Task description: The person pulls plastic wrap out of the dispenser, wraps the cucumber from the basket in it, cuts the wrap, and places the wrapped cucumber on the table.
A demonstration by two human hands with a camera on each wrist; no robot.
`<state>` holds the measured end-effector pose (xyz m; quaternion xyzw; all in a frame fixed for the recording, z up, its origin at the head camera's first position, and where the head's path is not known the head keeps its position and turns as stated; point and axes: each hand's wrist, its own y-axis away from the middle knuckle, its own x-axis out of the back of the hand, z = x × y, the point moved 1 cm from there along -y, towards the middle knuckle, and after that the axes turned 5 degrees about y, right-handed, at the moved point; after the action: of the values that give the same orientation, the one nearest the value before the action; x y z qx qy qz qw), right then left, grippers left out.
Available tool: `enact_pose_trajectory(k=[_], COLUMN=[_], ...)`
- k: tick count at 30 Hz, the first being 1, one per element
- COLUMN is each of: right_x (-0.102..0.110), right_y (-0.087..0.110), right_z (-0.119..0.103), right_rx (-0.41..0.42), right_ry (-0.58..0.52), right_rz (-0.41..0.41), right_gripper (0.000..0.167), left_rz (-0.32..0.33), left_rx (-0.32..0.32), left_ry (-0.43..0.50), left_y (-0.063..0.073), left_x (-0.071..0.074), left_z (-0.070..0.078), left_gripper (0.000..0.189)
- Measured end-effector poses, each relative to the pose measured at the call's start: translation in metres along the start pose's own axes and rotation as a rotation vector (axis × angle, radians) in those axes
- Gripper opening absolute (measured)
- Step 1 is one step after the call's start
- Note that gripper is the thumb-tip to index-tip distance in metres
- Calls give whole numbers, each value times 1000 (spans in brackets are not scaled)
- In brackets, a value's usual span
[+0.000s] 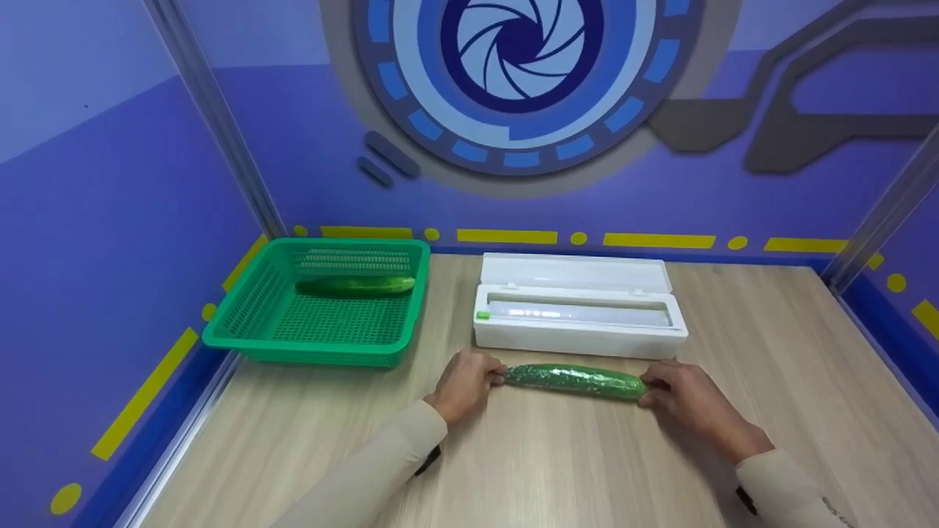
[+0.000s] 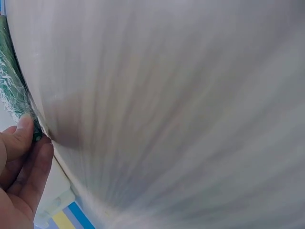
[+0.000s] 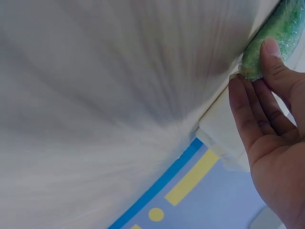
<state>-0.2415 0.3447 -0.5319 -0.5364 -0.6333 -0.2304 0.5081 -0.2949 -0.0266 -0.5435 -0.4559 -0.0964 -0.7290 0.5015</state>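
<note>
A cucumber [image 1: 576, 380] covered in shiny clear plastic film lies crosswise on the table, in front of a white box. My left hand [image 1: 467, 384] pinches its left end between thumb and fingers. At the other end, my right hand [image 1: 693, 400] holds the tip in the same manner. In the left wrist view, crinkled film shows on the cucumber [image 2: 14, 81] above the thumb. The right wrist view shows the wrapped cucumber's rounded end [image 3: 252, 64] between thumb and fingertips.
The white cling film box [image 1: 579, 343] stands behind the cucumber, its lid raised and a film roll [image 1: 572, 313] inside. To the left is a green basket [image 1: 312, 355] with another cucumber [image 1: 356, 287] in it. Printed walls [image 1: 587, 205] border the wooden table [image 1: 557, 469].
</note>
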Motion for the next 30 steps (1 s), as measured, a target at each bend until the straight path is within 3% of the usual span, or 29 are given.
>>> enact_pose_trajectory(k=[16, 26, 30], right_x=[2, 6, 9], right_y=[0, 1, 3], right_z=[3, 8, 11], right_rx=[-6, -31, -33], right_ry=[-35, -45, -34], right_rz=[-41, -88, -82], right_gripper=[19, 21, 21], left_rz=[19, 1, -1], left_rx=[-38, 62, 58], left_ry=[-15, 27, 58], left_y=[0, -1, -1], left_x=[0, -1, -3], left_z=[-2, 1, 4], left_gripper=[11, 7, 6])
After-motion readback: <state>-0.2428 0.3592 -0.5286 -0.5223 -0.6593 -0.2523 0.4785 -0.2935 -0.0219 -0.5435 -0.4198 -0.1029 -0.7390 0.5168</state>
